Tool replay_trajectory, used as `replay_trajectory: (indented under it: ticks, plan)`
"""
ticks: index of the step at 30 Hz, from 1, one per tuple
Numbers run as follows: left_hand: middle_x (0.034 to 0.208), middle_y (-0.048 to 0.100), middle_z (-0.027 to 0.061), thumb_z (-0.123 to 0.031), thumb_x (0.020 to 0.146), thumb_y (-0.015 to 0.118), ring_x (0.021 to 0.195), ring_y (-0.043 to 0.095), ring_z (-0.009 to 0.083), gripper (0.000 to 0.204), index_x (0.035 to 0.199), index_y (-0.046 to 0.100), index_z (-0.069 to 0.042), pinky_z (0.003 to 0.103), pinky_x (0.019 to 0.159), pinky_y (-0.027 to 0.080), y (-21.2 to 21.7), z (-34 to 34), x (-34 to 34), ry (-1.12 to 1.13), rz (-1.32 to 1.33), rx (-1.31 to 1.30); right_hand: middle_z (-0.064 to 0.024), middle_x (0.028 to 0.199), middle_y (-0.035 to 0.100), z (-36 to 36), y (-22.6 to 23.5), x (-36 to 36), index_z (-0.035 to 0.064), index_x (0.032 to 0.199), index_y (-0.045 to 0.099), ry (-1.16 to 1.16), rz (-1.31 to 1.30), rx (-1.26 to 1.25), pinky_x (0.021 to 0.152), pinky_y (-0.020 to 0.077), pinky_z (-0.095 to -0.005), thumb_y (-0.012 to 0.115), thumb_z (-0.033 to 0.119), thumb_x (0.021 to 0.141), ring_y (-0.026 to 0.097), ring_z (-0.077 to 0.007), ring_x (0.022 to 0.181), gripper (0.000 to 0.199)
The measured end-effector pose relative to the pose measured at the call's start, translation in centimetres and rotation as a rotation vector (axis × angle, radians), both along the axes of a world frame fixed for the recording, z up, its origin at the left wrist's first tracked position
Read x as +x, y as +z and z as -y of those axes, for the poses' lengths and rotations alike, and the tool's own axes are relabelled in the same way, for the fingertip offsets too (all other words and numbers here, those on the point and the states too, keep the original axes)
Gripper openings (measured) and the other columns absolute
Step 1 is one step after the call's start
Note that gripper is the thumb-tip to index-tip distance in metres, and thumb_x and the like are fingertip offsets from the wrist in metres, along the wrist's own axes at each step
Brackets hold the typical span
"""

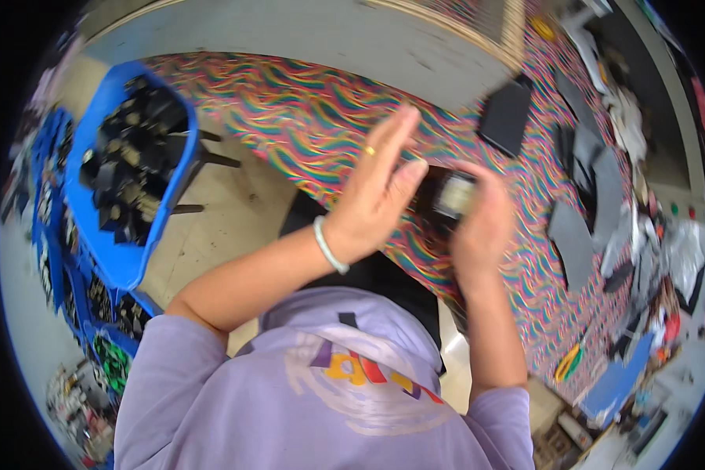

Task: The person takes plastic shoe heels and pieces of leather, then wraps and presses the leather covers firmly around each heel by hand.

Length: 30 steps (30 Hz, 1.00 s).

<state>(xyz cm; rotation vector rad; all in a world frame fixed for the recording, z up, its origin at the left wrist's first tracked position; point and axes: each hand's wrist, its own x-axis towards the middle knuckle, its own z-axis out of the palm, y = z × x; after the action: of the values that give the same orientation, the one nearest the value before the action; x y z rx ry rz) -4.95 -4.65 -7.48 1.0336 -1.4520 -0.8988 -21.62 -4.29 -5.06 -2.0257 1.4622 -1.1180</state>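
Note:
My left hand [372, 192] is raised over the edge of a table with a wavy multicoloured cover [290, 110]. Its fingers are stretched out, and the palm is turned toward my right hand. My right hand [484, 223], smeared by motion, curls round the right side of a dark brown or black piece [427, 196] with a pale rectangular patch. What kind of piece this is cannot be made out. Between the left fingertips and the dark piece there is little or no gap.
On the left stands a blue plastic basket [129, 270] heaped with black pieces [137, 149]. A black flat panel [507, 116], grey cut sheets [572, 243] and yellow-green scissors [569, 364] lie on the table. A grey board [290, 47] borders its far side.

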Motion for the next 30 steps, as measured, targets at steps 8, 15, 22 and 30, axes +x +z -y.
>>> replay_trajectory:
  ticks: [8, 15, 22, 30]
  plan:
    - [0.117, 0.062, 0.0155, -0.019, 0.099, 0.046, 0.104, 0.062, 0.0187, 0.033, 0.123, 0.057, 0.002, 0.032, 0.089, 0.048, 3.4, -8.4, 4.3, -0.707, -0.017, 0.57, -0.0136, 0.102, 0.063, 0.0, 0.1, -2.5, -0.0038, 0.105, 0.059, -0.086, 0.089, 0.125, 0.088, 0.0451, -0.0323, 0.027, 0.022, 0.104, 0.06, -0.0222, 0.095, 0.041]
    - [0.135, 0.048, 0.0094, -0.044, 0.098, 0.045, 0.12, 0.05, 0.0224, 0.058, 0.143, 0.034, -0.009, 0.041, 0.102, 0.041, 2.7, -9.3, 2.7, -0.595, -1.214, 1.035, -0.017, 0.107, 0.064, -5.6, 0.3, 2.0, -0.0033, 0.111, 0.057, 0.191, -0.023, -0.182, 0.103, 0.0379, -0.0485, 0.032, 0.031, 0.102, 0.059, -0.0294, 0.109, 0.043]
    - [0.136, 0.047, 0.0125, -0.022, 0.096, 0.053, 0.121, 0.052, 0.0259, 0.057, 0.145, 0.027, -0.005, 0.042, 0.102, 0.044, 4.4, -9.9, 5.2, -0.438, -0.919, 0.902, -0.0187, 0.118, 0.057, -6.5, 0.7, 1.3, -0.001, 0.128, 0.042, -0.012, 0.832, 0.217, 0.101, 0.044, -0.0442, 0.035, 0.023, 0.103, 0.055, -0.0323, 0.116, 0.035]
    - [0.144, 0.038, 0.0126, -0.011, 0.089, 0.058, 0.134, 0.038, 0.023, 0.068, 0.147, 0.023, -0.002, 0.04, 0.107, 0.037, 3.9, -11.8, 5.1, -0.213, -0.623, 0.685, -0.0105, 0.095, 0.067, -7.4, 0.4, 2.3, -0.0022, 0.09, 0.063, 0.114, 0.608, 0.557, 0.082, 0.0486, -0.0303, 0.057, 0.017, 0.095, 0.063, -0.0162, 0.09, 0.02]
